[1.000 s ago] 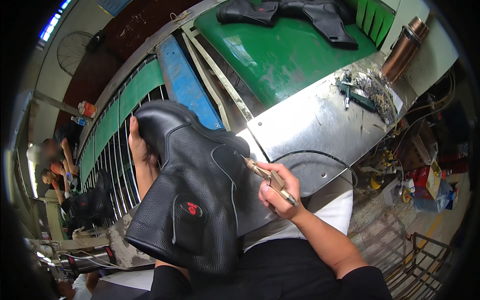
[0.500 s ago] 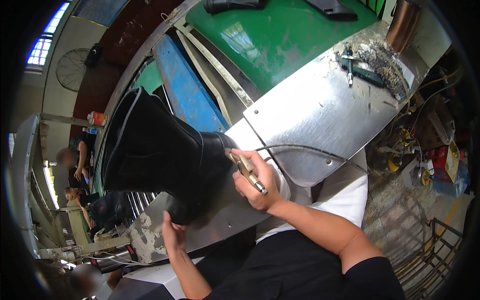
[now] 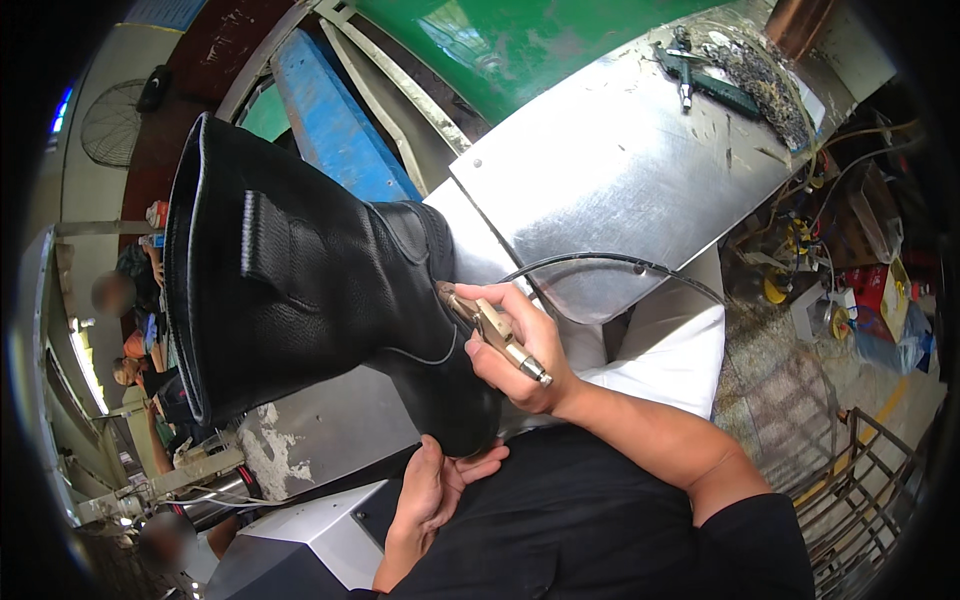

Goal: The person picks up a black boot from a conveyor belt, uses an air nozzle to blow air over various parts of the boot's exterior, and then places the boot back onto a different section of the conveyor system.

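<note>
A tall black leather boot [image 3: 290,270] lies sideways over the bench, its wide shaft opening towards the far left and its toe towards me. My left hand [image 3: 440,485] cups the toe from below, thumb on one side and fingers on the other. In my right hand [image 3: 520,345] is a small brass-coloured metal hand tool [image 3: 500,340] with a silver fitting at its near end. The tool's front tip is at the boot's upper, by the curved seam near the ankle. Exactly what that tip touches is hard to see.
A dark hose [image 3: 600,257] arches behind my right hand. Beyond it spreads the metal bench top [image 3: 590,190], with a black-and-silver tool [image 3: 686,75] near a pile of dark debris [image 3: 755,95]. Green [image 3: 520,50] and blue panels [image 3: 340,115] lie behind. Other people are at far left.
The boot has turned and come nearer, its toe now towards my body. My left hand has moved right and nearer with the toe. My right hand still grips the tool at the boot.
</note>
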A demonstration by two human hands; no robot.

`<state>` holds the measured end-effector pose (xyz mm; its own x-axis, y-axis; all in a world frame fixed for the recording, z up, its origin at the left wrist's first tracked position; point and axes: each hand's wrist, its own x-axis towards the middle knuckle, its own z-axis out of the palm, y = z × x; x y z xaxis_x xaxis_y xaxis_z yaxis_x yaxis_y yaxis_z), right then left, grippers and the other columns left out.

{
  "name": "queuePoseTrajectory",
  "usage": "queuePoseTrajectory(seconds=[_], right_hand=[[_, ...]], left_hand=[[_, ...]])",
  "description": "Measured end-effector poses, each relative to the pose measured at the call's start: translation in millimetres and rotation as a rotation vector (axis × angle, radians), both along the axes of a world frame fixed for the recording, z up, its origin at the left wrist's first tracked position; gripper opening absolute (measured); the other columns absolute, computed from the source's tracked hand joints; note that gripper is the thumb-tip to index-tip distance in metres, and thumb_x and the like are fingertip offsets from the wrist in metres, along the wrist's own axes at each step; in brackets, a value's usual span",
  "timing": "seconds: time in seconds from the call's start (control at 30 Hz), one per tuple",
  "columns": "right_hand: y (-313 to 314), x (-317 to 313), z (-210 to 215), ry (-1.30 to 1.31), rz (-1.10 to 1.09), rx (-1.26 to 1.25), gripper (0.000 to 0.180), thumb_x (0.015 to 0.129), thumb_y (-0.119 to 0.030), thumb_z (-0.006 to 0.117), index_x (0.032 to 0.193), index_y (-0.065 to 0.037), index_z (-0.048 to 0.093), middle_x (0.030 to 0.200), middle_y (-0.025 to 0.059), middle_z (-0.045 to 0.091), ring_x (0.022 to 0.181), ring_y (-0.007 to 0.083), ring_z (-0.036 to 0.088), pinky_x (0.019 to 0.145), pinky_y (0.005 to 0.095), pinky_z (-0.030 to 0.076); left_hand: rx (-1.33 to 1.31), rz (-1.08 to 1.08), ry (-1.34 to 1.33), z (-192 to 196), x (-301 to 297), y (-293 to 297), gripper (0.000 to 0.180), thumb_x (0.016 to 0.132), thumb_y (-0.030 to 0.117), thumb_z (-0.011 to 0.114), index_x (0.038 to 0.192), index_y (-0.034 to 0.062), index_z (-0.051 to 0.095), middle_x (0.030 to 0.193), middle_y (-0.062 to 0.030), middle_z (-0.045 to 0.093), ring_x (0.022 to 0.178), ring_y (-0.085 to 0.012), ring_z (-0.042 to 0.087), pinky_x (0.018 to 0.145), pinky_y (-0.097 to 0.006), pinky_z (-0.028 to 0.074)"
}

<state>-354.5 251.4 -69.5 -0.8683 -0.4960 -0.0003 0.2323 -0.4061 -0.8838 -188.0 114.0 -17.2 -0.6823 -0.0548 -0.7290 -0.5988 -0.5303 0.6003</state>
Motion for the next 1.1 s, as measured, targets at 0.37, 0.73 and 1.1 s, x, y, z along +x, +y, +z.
queuePoseTrajectory(seconds=[0.37,0.73,1.1], right_hand=[[50,20,-2,-0.018,0.073,0.068,0.044,0.084,-0.004,0.057,0.127,0.0,0.051,0.069,-0.0028,0.052,0.06,0.0028,0.044,0.055,0.0219,0.035],[102,39,11,-0.173,0.094,0.105,0.045,0.086,-0.001,0.054,0.131,0.0,0.048,0.074,-0.0023,0.05,0.062,0.0016,0.039,0.057,0.0199,0.033],[111,46,23,-0.088,-0.164,0.123,0.044,0.089,0.002,0.052,0.131,0.008,0.04,0.105,0.0189,0.065,0.086,0.0187,0.067,0.077,0.0303,0.055]], left_hand=[[0.058,-0.062,-0.017,-2,-21,24,0.093,0.091,0.068,0.026,0.142,-0.0092,0.03,0.13,-0.0288,0.052,0.12,-0.0394,0.056,0.103,-0.047,0.045],[0.297,-0.211,0.009,-7,-52,50,0.097,0.086,0.074,0.028,0.144,-0.0039,0.03,0.138,-0.0303,0.045,0.13,-0.0393,0.047,0.105,-0.051,0.042],[0.504,-0.239,0.293,-38,-111,97,0.094,0.088,0.074,0.02,0.138,-0.0043,0.035,0.137,-0.0285,0.047,0.127,-0.037,0.049,0.109,-0.048,0.036]])
